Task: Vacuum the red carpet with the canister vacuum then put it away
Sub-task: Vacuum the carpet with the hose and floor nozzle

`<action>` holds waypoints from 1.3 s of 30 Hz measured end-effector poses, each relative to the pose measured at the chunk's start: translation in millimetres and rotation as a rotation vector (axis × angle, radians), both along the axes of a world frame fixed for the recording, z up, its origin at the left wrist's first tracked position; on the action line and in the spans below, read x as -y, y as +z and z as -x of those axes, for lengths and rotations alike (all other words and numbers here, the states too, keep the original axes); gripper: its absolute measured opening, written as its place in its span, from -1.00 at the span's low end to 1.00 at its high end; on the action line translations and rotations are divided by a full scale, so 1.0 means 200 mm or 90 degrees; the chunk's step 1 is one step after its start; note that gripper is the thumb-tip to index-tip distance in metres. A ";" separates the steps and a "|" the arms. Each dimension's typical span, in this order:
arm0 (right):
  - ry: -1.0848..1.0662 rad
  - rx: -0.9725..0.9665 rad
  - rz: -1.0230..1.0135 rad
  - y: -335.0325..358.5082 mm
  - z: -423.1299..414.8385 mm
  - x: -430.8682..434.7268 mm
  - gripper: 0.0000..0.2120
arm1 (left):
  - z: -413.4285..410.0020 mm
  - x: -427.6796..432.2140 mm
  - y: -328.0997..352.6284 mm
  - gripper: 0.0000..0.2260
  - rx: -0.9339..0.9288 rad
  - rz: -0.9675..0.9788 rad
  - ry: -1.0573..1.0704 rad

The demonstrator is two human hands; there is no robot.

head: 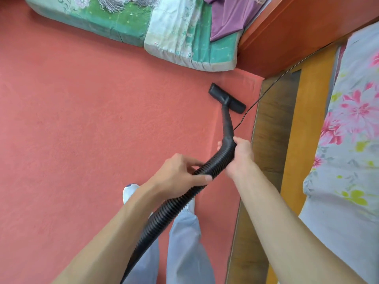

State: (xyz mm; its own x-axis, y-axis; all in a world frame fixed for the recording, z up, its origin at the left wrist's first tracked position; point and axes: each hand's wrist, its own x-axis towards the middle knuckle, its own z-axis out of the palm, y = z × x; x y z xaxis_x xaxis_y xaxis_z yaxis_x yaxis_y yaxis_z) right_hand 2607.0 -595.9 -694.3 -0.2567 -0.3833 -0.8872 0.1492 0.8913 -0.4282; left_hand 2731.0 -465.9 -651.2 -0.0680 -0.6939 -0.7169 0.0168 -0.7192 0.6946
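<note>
Right hand (241,158), centre-right of frame, held the hose (168,212) at its bend; left hand (180,175), just below centre, backed it. Judged good practice: keep the nozzle (226,97) flat on the carpet (82,119), with slow overlapping strokes along the edge by the wood floor (272,119), clear of the thin cable (266,91) just beside the nozzle. Both hands closed: right fingers wrapped round the hose, left thumb and fingers clasping it lower down. Nozzle sat right of centre, near the mattress (184,37) corner. Canister not in view
</note>
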 end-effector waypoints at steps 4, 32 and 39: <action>-0.030 0.035 -0.048 0.13 0.07 -0.11 -0.86 | -0.09 -0.05 0.08 -0.78 -0.099 0.003 -0.084; 0.183 -0.117 -0.004 -0.31 0.08 0.25 -0.90 | 0.06 0.31 -0.23 -0.81 0.031 -0.075 -0.019; 0.160 -0.032 -0.155 -0.12 0.14 -0.33 -0.76 | -0.11 -0.07 0.05 -0.77 -0.116 -0.202 -0.179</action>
